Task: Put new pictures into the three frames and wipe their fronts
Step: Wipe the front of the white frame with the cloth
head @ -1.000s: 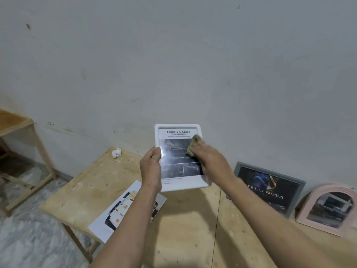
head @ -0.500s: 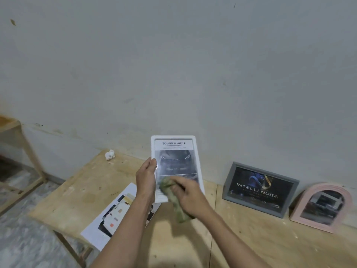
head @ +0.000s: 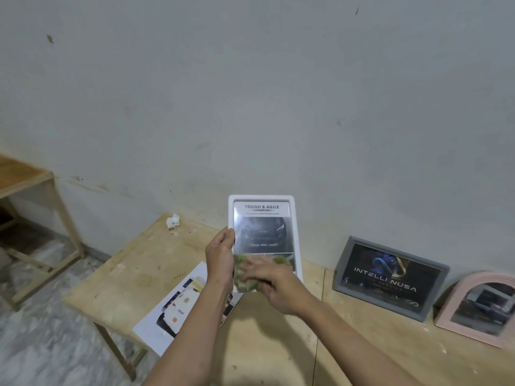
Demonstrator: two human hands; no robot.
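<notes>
Above the pale wooden worktop (head: 133,277), the left hand (head: 220,253) grips the left edge of the white rectangular portrait frame (head: 292,207), long axis upright, while the right hand (head: 274,280) presses a crumpled green cloth (head: 245,277) on its lower glass.

Wall: I see a plain grey-white wall (head: 250,93), scuffed, with small dark marks.
Table: a pale plywood table (head: 133,277) stands against it.
Second table: another wooden table (head: 25,176) stands at far left.
Floor: grey marbled floor (head: 47,344).
Light: soft and even.
</notes>
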